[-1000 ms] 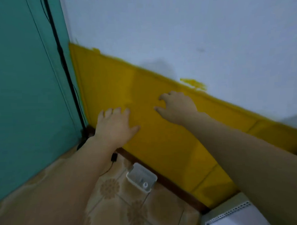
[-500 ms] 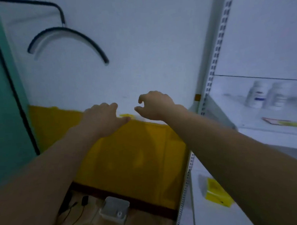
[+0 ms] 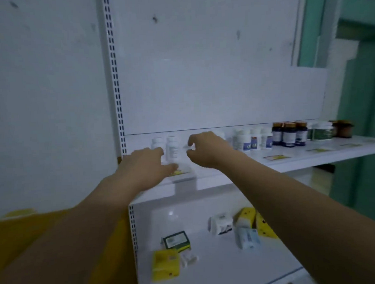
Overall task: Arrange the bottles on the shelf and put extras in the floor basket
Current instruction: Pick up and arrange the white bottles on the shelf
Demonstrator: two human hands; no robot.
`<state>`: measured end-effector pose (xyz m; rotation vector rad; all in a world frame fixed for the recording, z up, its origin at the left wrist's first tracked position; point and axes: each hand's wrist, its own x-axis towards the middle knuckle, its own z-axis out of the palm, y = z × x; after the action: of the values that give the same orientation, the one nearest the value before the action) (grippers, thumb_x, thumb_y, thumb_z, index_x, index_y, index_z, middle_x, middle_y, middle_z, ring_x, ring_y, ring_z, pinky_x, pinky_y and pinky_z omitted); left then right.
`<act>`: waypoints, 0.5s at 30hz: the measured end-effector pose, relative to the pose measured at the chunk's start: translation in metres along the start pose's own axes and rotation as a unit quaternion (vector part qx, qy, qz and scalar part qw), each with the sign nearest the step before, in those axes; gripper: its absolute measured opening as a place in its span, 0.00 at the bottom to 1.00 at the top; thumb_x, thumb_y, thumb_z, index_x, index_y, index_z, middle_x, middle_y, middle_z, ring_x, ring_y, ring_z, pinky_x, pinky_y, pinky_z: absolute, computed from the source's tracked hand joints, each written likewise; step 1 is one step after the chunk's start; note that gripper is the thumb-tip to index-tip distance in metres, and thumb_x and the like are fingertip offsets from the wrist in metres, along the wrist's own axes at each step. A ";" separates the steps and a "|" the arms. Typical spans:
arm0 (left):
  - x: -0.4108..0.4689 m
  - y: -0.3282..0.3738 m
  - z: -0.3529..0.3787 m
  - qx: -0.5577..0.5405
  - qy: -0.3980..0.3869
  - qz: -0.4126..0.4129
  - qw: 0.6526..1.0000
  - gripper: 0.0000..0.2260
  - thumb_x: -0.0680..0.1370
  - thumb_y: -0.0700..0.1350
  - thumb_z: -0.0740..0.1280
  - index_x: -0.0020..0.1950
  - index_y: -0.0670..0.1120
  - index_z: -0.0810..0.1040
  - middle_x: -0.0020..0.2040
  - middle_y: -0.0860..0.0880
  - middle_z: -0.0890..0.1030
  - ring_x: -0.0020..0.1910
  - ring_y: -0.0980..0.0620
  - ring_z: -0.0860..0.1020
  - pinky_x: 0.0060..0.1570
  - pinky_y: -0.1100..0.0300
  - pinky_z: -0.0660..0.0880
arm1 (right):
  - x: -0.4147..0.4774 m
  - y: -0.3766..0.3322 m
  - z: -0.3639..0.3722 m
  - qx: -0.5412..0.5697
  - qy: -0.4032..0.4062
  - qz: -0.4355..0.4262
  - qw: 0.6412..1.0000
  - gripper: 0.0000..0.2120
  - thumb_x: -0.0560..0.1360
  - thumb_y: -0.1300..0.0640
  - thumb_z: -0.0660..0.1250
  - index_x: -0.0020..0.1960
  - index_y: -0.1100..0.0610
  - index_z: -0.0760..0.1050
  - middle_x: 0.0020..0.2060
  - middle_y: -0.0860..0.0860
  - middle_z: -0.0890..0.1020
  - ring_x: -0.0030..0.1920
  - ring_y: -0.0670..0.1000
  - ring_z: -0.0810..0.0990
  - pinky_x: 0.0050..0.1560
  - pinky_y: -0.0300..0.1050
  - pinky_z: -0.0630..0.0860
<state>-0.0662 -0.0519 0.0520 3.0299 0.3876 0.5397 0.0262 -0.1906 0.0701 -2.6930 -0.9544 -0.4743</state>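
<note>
Nearest: both bare forearms reach fwd from the bottom edge. Below them, the lower shelf (image 3: 220, 269) carries loose packs: a yellow box (image 3: 165, 265) at front, a green-black box (image 3: 176, 241) just behind it, a white box (image 3: 220, 223) and a blue-white box (image 3: 247, 238) further right.

Mid: L hand (image 3: 144, 167) is over the upper shelf (image 3: 311, 155) front edge, grip slack w/ fingers straight and thumb out, holding nothing. R hand (image 3: 208, 150) sits just right of it, grip half open: fingers bent in a C, thumb and forefinger apart, nothing plainly between them (blurred there).

Behind the hands: two white bottles (image 3: 171, 148) upright at the shelf's left end, between the two hands. Further right, a cluster of blue-label bottles (image 3: 253, 139), then dark bottles (image 3: 289, 134), a green-label bottle (image 3: 321, 131) and a brown jar (image 3: 343, 129), all upright along the back.
</note>
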 end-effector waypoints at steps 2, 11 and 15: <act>0.022 0.031 0.013 -0.004 0.001 0.015 1.000 0.28 0.76 0.66 0.57 0.70 0.50 0.67 0.66 0.45 0.73 0.62 0.44 0.72 0.57 0.53 0.70 | 0.002 0.045 -0.003 -0.003 -0.002 0.027 1.000 0.15 0.77 0.55 0.58 0.61 0.57 0.74 0.58 0.57 0.77 0.55 0.58 0.76 0.54 0.49 0.75; 0.087 0.079 0.056 0.011 0.003 -0.036 0.999 0.29 0.76 0.66 0.55 0.70 0.49 0.67 0.68 0.46 0.72 0.64 0.46 0.71 0.59 0.52 0.70 | 0.058 0.129 0.025 0.030 -0.018 -0.008 0.999 0.15 0.78 0.52 0.59 0.62 0.57 0.72 0.56 0.57 0.77 0.53 0.56 0.76 0.51 0.48 0.74; 0.089 0.048 0.058 0.047 -0.013 -0.092 0.995 0.26 0.76 0.66 0.55 0.67 0.50 0.70 0.64 0.47 0.75 0.60 0.46 0.73 0.57 0.53 0.71 | 0.086 0.111 0.046 0.078 -0.039 -0.055 0.995 0.18 0.78 0.52 0.58 0.66 0.56 0.69 0.61 0.57 0.75 0.57 0.57 0.76 0.56 0.51 0.75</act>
<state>0.0457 -0.0758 0.0314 3.0413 0.7001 0.4827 0.1710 -0.2111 0.0477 -2.5456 -1.1156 -0.3036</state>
